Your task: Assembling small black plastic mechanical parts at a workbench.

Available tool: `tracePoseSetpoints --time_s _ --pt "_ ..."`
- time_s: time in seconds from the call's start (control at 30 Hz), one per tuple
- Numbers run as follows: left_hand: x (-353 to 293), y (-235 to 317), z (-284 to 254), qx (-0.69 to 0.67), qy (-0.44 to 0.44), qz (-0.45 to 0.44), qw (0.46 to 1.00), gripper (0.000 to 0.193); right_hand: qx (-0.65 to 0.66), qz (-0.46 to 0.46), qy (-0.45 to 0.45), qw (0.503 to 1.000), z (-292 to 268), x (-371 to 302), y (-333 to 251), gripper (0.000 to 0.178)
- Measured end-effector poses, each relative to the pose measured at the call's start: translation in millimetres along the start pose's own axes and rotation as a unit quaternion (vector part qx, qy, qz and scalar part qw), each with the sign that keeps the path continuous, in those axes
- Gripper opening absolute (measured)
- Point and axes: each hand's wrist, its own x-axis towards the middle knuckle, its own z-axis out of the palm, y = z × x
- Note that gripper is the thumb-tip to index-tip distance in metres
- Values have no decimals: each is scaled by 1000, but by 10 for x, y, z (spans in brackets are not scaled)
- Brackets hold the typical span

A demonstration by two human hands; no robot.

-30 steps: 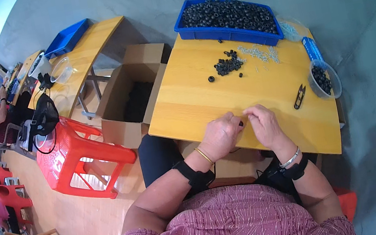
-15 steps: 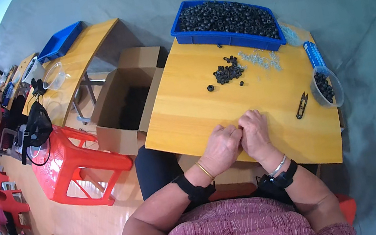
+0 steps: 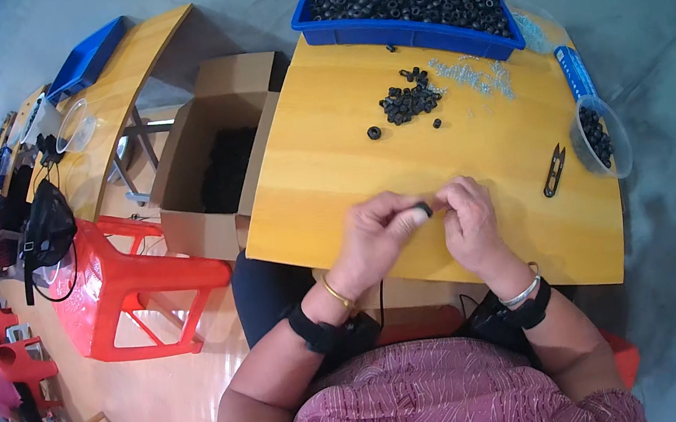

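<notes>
Left hand [image 3: 382, 230], mine: thumb and fingers closed in a pinch on a small black rounded piece [image 3: 423, 209], held over the near edge of the yellow wood-grained table [image 3: 333, 185]. Right hand [image 3: 471, 219], mine: fingers curled inward, tips just beside that piece; whether they have hold of anything I cannot tell. Beyond my hands, on the table: one heap of small black ring-shaped pieces [image 3: 409, 103], a few lying loose near it; one scatter of tiny silvery pieces [image 3: 473, 77], beside the heap. At the far edge: one blue rectangular plastic tray [image 3: 407, 38], filled with black rings. To my right: one pair of black-handled snips [image 3: 555, 171], lying near a round clear plastic tub [image 3: 616, 162] with black pieces inside
</notes>
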Motion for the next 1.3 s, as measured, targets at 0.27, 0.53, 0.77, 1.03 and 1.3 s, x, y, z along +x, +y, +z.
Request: tracePoseSetpoints --time_s 0.27,0.53,0.77,1.03,1.3 --pt "-131 48 -13 -332 32 -156 930 13 201 84 15 976 -113 -121 -143 14" --pt "-179 141 169 -310 -12 -157 938 11 211 62 26 975 -278 -162 -421 11" --pt "-271 149 174 -326 -48 -209 921 14 150 -14 21 988 -319 -311 -321 8" --pt "-260 120 283 -292 -86 -216 928 18 71 -40 -25 996 -504 -347 -425 18" --pt "-204 69 125 -249 -93 -172 949 27 -291 71 205 932 -1826 -31 892 23"
